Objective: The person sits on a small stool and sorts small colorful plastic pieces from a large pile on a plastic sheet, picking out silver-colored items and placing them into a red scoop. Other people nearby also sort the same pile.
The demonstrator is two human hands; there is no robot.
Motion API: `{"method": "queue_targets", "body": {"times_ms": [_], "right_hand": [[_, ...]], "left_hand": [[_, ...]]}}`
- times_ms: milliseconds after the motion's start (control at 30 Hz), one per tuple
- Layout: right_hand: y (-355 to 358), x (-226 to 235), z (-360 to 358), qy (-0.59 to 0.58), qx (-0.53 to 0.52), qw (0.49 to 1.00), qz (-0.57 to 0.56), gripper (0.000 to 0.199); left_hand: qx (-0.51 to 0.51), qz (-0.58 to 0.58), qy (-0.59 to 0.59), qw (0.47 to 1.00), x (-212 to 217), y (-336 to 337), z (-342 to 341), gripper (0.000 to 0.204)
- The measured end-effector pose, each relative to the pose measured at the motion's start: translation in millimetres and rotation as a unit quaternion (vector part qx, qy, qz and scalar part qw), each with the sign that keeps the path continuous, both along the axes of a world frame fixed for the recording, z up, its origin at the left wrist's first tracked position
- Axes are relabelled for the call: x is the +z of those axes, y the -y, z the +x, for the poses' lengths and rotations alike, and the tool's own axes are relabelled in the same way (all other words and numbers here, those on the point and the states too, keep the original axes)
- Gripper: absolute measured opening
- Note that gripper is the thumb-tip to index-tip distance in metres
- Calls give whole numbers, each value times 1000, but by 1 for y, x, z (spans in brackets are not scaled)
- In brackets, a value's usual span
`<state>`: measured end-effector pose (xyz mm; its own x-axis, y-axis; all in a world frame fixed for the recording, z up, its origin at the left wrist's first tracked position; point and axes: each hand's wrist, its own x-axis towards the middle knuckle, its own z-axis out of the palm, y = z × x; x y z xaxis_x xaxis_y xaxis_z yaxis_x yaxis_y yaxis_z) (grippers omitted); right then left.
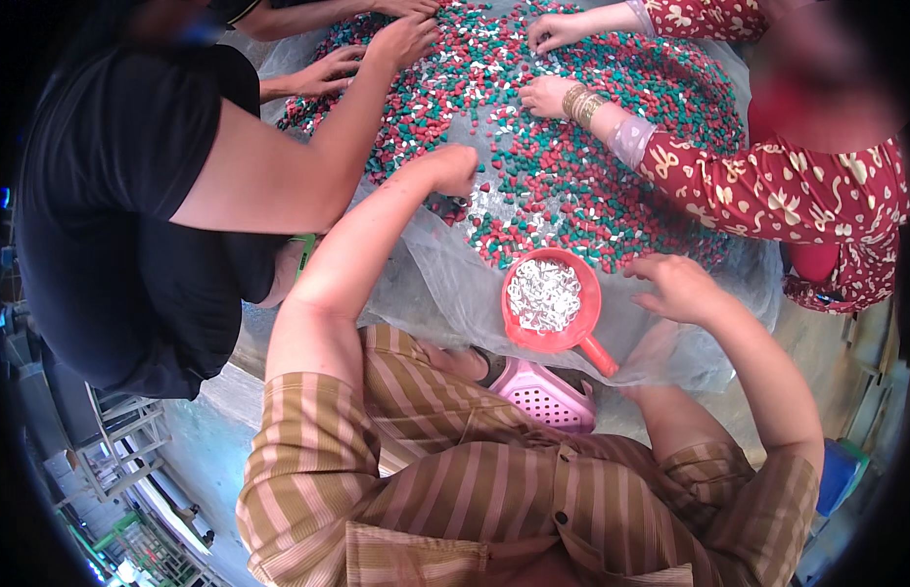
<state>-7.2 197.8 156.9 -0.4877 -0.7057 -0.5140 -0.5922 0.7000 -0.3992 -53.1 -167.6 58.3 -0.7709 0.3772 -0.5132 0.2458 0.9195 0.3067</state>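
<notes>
Small red, green and white plastic pieces [612, 186] lie spread over a clear plastic sheet [440, 264]. At the near left side of the spread, my left hand [455, 169] is curled closed just above the pieces; whatever its fingers hold is hidden. My right hand [678, 287] hovers by the near right edge of the pieces, its thumb and fingers apart, with nothing visible in it. Between my hands, nearer to me, sits an orange-red plastic dipper [591, 303]. Many small white pieces [543, 295] fill its bowl, and its handle points toward me.
On the left, a person in a black shirt [132, 147] reaches into the pieces. Opposite on the right, a person in a red patterned sleeve [739, 186] has both hands among them. A pink clog [545, 393] rests near the sheet's front edge. A blue container [842, 474] stands at right.
</notes>
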Motion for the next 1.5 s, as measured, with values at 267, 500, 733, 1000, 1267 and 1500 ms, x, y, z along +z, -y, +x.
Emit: {"method": "queue_targets", "body": {"times_ms": [267,500,733,1000,1267,1500], "right_hand": [[29,-45,15,-15,-31,999,27,45],[40,-66,26,32,-102,992,60,37],[40,-84,31,61,-194,979,21,26],[45,-80,30,48,-195,980,13,22],[44,-81,29,44,-192,980,14,23],[44,-84,30,29,-189,981,-5,21]], "left_hand": [[-75,283,201,935,55,-83,48,35],[78,-19,-143,986,-52,-4,30,14],[98,7,-189,977,-65,-12,50,17],[99,26,-160,982,-57,-9,37,18],[310,-171,-67,933,-36,56,43,15],[391,1,-84,916,-38,73,69,21]]}}
